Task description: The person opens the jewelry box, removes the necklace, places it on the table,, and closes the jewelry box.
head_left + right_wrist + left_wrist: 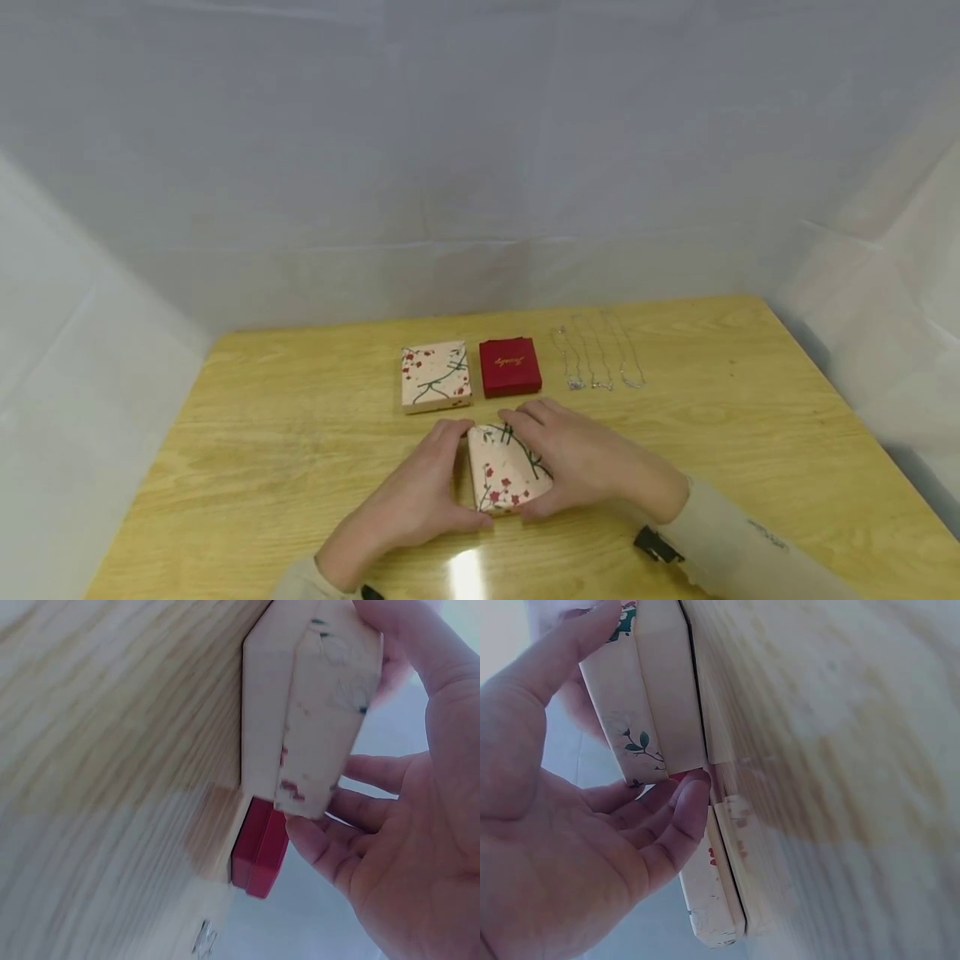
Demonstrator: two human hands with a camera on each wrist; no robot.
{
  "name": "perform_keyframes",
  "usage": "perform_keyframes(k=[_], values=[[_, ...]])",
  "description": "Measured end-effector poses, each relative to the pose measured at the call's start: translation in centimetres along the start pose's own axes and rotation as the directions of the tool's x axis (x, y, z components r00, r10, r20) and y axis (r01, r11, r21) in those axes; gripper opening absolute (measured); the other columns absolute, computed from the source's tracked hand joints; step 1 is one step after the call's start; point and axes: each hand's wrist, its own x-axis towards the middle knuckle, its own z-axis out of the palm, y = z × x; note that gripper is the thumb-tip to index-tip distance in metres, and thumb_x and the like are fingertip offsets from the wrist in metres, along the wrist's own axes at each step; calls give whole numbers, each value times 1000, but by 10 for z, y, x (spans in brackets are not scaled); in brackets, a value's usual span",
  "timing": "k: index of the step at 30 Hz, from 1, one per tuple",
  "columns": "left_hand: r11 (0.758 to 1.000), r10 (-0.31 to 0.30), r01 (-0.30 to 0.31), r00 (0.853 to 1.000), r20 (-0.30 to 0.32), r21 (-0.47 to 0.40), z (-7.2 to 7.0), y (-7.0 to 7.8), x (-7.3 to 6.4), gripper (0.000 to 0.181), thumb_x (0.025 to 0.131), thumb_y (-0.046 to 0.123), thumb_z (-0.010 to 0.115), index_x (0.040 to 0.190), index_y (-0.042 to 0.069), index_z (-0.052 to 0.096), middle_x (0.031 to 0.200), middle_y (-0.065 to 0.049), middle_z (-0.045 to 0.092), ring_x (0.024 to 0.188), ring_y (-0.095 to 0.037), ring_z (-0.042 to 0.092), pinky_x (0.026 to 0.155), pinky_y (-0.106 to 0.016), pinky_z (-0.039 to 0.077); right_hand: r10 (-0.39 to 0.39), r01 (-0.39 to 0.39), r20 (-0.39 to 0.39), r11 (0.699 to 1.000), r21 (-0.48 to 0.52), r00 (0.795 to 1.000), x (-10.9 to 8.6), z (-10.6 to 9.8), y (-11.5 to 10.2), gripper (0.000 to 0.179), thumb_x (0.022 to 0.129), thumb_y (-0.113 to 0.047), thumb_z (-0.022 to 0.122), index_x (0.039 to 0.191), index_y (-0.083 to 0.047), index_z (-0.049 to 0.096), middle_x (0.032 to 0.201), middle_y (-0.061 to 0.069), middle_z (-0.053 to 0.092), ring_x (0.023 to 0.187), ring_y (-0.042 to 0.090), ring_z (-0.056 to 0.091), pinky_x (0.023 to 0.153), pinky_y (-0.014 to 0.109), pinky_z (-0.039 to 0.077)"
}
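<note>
A cream gift box point(504, 475) printed with red blossoms and dark green branches lies near the front of the table. On its left, my left hand point(420, 496) grips it, thumb at the near corner and fingers at the far one. From the right, my right hand point(581, 454) holds the opposite side, its fingers reaching over the far edge. Both wrist views show the printed lid point(622, 705) over a plain cream base point(673, 690), with a broad band of that base exposed below the lid. The base's underside is hidden against the wood.
Behind the hands stand a second blossom-printed box point(437, 375) and a red box point(511, 367) with gold lettering. Farther right, three thin silver necklaces point(576, 384) are laid out lengthwise. White sheeting point(480, 167) surrounds the back and sides of the wooden table point(300, 417).
</note>
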Motion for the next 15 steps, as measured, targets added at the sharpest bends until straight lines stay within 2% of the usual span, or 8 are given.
perform_keyframes(k=[15], values=[[998, -30, 28, 999, 39, 63, -1, 1, 2, 122, 66, 44, 100, 160, 2, 36, 155, -15, 47, 142, -32, 48, 119, -51, 41, 16, -16, 1, 999, -45, 1000, -17, 1, 16, 116, 70, -67, 89, 160, -11, 44, 151, 4, 53, 136, 20, 50, 118, 43, 44]])
